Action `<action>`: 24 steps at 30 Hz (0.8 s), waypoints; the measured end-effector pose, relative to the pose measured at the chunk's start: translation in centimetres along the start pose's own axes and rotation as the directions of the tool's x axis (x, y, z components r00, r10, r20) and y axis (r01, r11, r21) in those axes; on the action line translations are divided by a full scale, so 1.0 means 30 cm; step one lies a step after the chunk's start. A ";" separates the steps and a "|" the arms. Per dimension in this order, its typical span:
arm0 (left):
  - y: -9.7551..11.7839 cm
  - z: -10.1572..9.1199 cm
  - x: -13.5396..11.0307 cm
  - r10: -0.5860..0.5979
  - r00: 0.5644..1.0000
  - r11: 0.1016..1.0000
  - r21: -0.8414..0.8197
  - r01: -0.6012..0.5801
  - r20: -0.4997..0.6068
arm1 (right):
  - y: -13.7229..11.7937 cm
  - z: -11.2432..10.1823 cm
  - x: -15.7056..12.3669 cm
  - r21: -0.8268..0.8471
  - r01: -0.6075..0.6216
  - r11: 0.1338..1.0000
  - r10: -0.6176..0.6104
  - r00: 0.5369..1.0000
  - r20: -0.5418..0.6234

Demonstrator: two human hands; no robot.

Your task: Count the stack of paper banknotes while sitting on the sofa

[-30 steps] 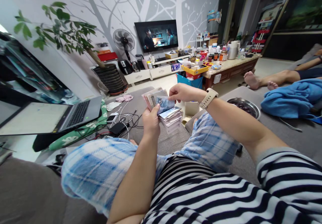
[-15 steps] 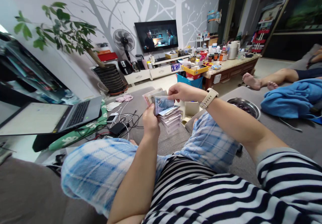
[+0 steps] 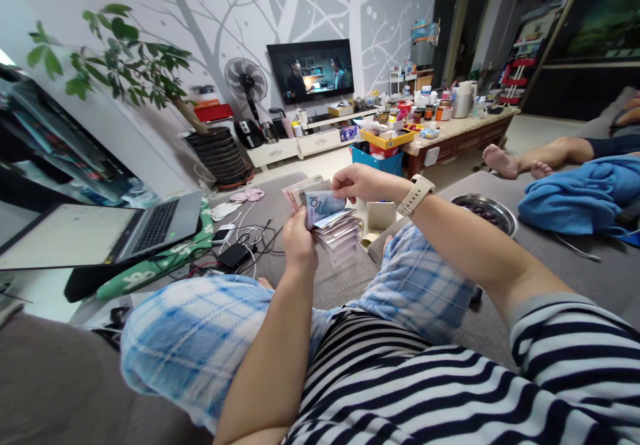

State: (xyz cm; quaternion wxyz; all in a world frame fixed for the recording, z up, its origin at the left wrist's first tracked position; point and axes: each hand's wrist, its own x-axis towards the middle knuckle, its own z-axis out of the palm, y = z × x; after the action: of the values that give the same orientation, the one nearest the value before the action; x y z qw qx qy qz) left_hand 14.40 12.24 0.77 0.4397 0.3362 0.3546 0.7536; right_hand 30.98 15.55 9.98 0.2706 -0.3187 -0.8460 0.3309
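Observation:
A thick wad of banknotes point(image 3: 334, 226) is held above my knees, its ends fanning out to the right. My left hand point(image 3: 299, 244) is closed round the wad's lower end, thumb pressed on the top blue note. My right hand point(image 3: 364, 182), with a pale watch on the wrist, pinches the upper edge of the blue note point(image 3: 324, 204) that is peeled up from the pile. Both hands hover over the grey sofa between my plaid-clad legs.
An open laptop point(image 3: 125, 230) rests on a green cushion at left, with cables and a charger point(image 3: 235, 253) beside it. A metal bowl point(image 3: 486, 209) and blue cloth point(image 3: 580, 195) lie on the sofa at right, where another person's bare feet point(image 3: 500, 158) stretch out. A cluttered coffee table point(image 3: 450, 128) stands ahead.
The blue top note has been lifted and turned a little more upright by my right hand. The other person's feet shifted slightly.

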 end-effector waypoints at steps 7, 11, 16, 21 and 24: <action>0.008 0.005 -0.004 -0.004 1.000 1.000 -0.008 0.004 -0.010 | -0.004 -0.004 -0.001 0.014 0.022 1.000 -0.022 1.000 0.014; 0.012 0.006 -0.007 -0.008 1.000 1.000 -0.005 0.008 -0.015 | -0.009 -0.005 -0.003 0.042 0.023 0.999 -0.025 0.999 0.031; 0.011 0.003 -0.004 -0.004 1.000 1.000 0.019 0.004 -0.019 | -0.010 -0.005 -0.003 0.072 0.023 0.997 -0.027 0.998 0.050; 0.015 0.009 -0.008 -0.016 0.999 1.000 -0.020 0.015 -0.046 | -0.010 -0.008 -0.009 0.085 0.006 0.996 -0.014 0.995 0.099; 0.021 0.014 -0.013 -0.027 0.998 0.999 -0.019 0.026 -0.055 | -0.012 -0.008 -0.014 0.098 -0.012 0.995 -0.004 0.986 0.169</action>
State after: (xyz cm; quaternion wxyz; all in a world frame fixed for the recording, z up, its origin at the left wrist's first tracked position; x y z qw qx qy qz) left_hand 14.64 11.77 1.43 0.4428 0.3067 0.3642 0.7598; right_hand 31.29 15.13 10.29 0.2124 -0.2774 -0.8479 0.3987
